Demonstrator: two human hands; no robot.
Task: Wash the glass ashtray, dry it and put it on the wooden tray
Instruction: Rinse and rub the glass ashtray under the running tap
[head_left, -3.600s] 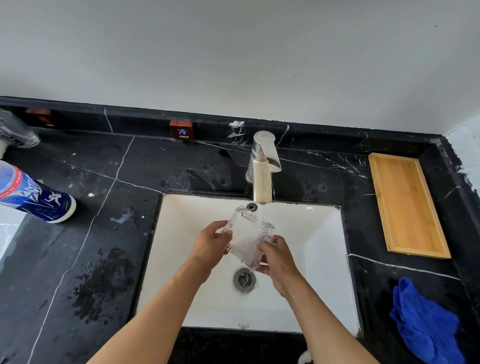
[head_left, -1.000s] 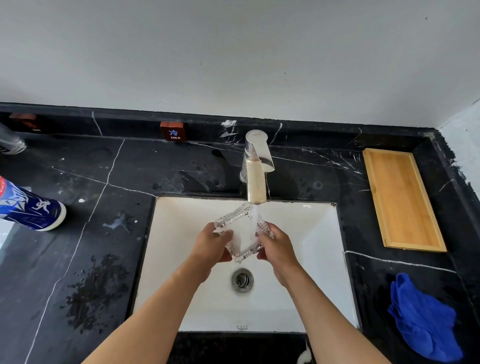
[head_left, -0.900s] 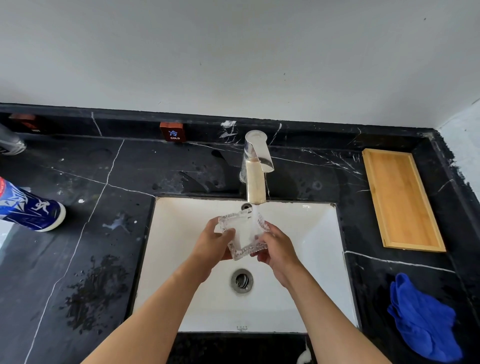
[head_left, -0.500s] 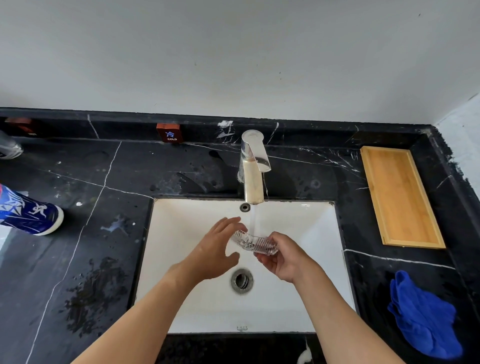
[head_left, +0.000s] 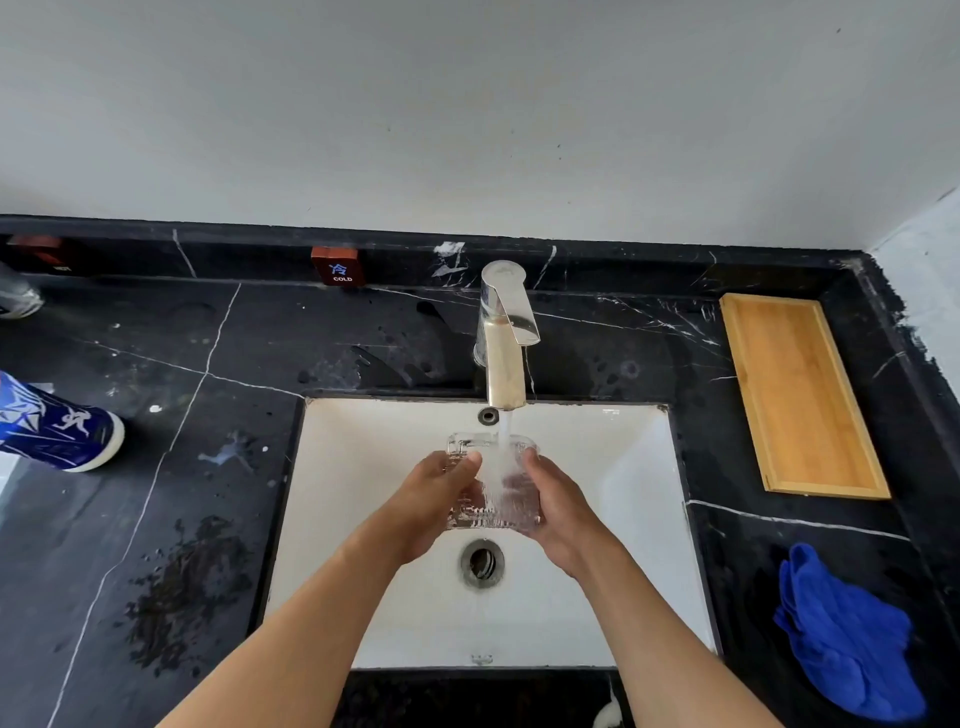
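The clear, ribbed glass ashtray (head_left: 493, 486) hangs over the white sink (head_left: 623, 467), right under the tap (head_left: 503, 332), and running water falls onto it. My left hand (head_left: 431, 499) grips its left side and my right hand (head_left: 558, 501) grips its right side. The ashtray is tilted with its far edge raised. A wooden tray (head_left: 797, 395) lies on the black counter at the right, with nothing on it.
A crumpled blue cloth (head_left: 852, 639) lies on the counter at the near right. A blue and white can (head_left: 57, 423) lies at the left edge. Wet patches mark the black marble counter (head_left: 171, 571) left of the sink. The drain (head_left: 482, 562) sits below my hands.
Half a second ago only my right hand held the ashtray, nearly flat. Now my left hand has closed on it again and the ashtray is tilted up under the stream.
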